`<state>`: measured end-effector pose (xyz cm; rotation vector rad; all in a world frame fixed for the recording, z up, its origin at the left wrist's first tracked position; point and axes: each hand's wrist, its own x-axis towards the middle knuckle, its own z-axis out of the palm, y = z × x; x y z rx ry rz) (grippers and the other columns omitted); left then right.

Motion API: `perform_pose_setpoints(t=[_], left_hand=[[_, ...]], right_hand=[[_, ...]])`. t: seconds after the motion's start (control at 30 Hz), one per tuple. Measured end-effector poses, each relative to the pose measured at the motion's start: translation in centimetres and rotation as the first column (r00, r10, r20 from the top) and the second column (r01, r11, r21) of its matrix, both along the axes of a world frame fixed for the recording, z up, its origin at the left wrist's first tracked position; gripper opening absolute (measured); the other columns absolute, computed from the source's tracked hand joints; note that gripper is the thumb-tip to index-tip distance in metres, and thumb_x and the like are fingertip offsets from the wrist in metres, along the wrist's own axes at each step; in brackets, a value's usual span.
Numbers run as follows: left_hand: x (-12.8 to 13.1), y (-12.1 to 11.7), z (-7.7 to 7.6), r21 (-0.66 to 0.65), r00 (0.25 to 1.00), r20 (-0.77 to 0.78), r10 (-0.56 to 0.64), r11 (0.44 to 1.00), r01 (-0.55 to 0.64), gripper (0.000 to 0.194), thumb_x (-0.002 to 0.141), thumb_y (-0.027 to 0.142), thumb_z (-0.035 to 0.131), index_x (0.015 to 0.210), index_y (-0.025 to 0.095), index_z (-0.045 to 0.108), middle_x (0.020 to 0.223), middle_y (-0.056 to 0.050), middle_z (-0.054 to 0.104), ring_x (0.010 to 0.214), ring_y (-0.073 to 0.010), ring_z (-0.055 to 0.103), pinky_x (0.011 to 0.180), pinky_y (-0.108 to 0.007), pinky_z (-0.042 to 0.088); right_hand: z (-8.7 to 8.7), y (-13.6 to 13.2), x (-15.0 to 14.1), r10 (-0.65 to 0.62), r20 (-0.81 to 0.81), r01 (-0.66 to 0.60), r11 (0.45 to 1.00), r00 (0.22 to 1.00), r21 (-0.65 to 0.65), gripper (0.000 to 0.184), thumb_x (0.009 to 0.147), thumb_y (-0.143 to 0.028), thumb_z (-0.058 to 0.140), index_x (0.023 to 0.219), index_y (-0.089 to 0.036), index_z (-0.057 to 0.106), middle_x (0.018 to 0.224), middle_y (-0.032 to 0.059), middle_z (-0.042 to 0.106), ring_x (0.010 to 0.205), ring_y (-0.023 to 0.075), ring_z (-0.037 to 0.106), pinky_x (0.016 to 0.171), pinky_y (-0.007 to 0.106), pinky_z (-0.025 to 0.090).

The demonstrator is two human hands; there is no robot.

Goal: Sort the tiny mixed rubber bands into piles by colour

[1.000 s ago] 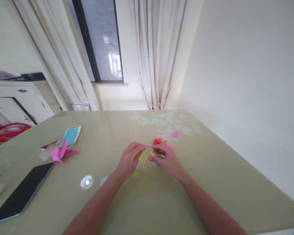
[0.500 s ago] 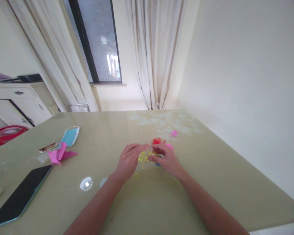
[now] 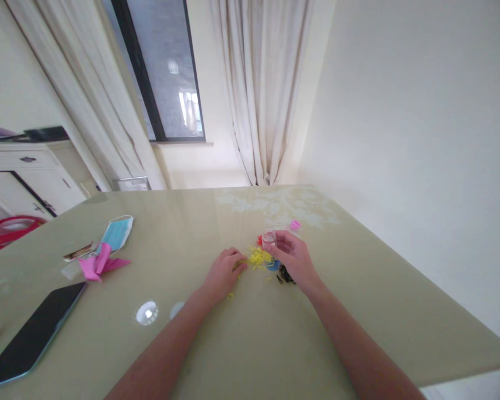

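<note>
My right hand holds a small clear jar between thumb and fingers, above a loose heap of yellow rubber bands. My left hand rests low at the left side of that heap, its fingers curled together at the tabletop. Whatever its fingertips hold is too small to make out. Under my right hand lie a blue item and a cluster of black bands. Some red bands show behind the jar, partly hidden. A stray yellow band lies below my left hand.
A pink piece lies farther back on the table. To the left are a white shiny disc, a dark tablet, a pink folded paper bird and a blue face mask. A wall borders the right.
My hands, close together before, have parted. The left has dropped to the table beside the yellow bands; the right has lifted the jar into view, exposing the heap and the black bands.
</note>
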<state>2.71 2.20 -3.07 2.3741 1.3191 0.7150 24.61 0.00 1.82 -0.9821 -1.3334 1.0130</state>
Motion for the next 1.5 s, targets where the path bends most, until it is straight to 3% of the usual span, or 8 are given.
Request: perform_pose_setpoints(t=[0.2,0.3,0.47,0.6,0.77,1.0,1.17,1.5], left_hand=[[-0.2,0.4,0.1,0.037,0.999,-0.005,0.041,0.999,-0.040,0.022,0.096,0.017,0.053,0.091,0.018,0.075,0.095,-0.009,0.073,0.095,-0.0241,0.067,0.089,-0.037,0.053],[-0.9,0.7,0.5,0.021,0.978,0.184,0.093,0.995,-0.098,0.020,0.097,0.020,0.054,0.092,0.018,0.073,0.094,-0.007,0.074,0.091,-0.0222,0.068,0.086,-0.036,0.054],[-1.4,0.0,2.7,0.067,0.841,0.530,0.107,0.984,-0.168,0.013,0.098,0.025,0.060,0.098,0.020,0.072,0.091,-0.004,0.074,0.082,-0.0176,0.069,0.077,-0.030,0.056],[-1.0,-1.5,4.1,0.320,0.891,0.454,-0.036,0.939,-0.125,0.014,0.101,0.021,0.059,0.099,0.021,0.072,0.094,-0.003,0.071,0.088,-0.0159,0.067,0.082,-0.028,0.056],[-1.1,-2.3,3.9,0.573,0.965,0.179,-0.191,0.818,0.056,0.021,0.104,0.016,0.053,0.110,0.023,0.072,0.101,-0.005,0.070,0.096,-0.0168,0.065,0.086,-0.029,0.056],[-0.9,-2.4,3.8,0.506,0.921,0.324,-0.217,0.862,0.025,0.007,0.099,0.021,0.065,0.103,0.021,0.071,0.097,-0.004,0.073,0.091,-0.0145,0.070,0.085,-0.026,0.059],[-0.9,-2.6,4.0,0.481,0.883,0.384,-0.271,0.875,0.059,0.013,0.099,0.014,0.062,0.102,0.022,0.072,0.102,-0.004,0.076,0.096,-0.0135,0.072,0.088,-0.025,0.060],[-1.0,-3.0,4.2,0.584,0.892,0.285,-0.351,0.801,0.129,0.029,0.102,0.009,0.053,0.120,0.024,0.070,0.112,-0.006,0.073,0.104,-0.0138,0.071,0.092,-0.026,0.060]], right_hand=[[0.0,-0.1,0.0,0.002,0.020,-0.002,1.000,1.000,-0.012,0.036,0.078,-0.045,0.086,0.104,-0.022,0.075,0.105,0.0086,0.080,0.099,0.0266,0.076,0.094,0.042,0.060],[-0.3,-0.2,-0.2,0.002,0.090,0.000,1.000,0.996,-0.024,0.039,0.078,-0.044,0.086,0.108,-0.022,0.075,0.108,0.0092,0.080,0.100,0.0273,0.076,0.095,0.044,0.060],[-1.3,-0.5,-0.9,-0.023,0.293,0.012,0.999,0.956,0.039,0.039,0.077,-0.042,0.086,0.109,-0.021,0.075,0.109,0.0091,0.079,0.100,0.0269,0.075,0.095,0.045,0.059],[-1.7,-1.0,-1.4,-0.068,0.407,0.016,0.991,0.911,0.130,0.041,0.076,-0.038,0.089,0.111,-0.021,0.075,0.107,0.0083,0.078,0.099,0.0261,0.073,0.094,0.044,0.057],[-1.2,-1.6,-1.6,-0.072,0.539,-0.067,0.970,0.839,0.235,0.041,0.077,-0.035,0.089,0.113,-0.023,0.075,0.106,0.0070,0.078,0.097,0.0253,0.072,0.091,0.041,0.056],[-1.0,-1.6,-1.7,-0.078,0.560,-0.080,0.965,0.825,0.252,0.042,0.077,-0.034,0.090,0.114,-0.022,0.075,0.106,0.0070,0.078,0.097,0.0251,0.072,0.089,0.039,0.056],[-1.0,-1.8,-1.7,-0.061,0.557,-0.093,0.965,0.828,0.244,0.042,0.078,-0.031,0.090,0.116,-0.023,0.075,0.109,0.0067,0.078,0.100,0.0249,0.072,0.092,0.039,0.055],[-1.3,-1.7,-1.9,-0.015,0.507,-0.097,0.976,0.862,0.193,0.038,0.085,-0.036,0.083,0.120,-0.025,0.074,0.114,0.0062,0.077,0.104,0.0251,0.072,0.097,0.041,0.055]])
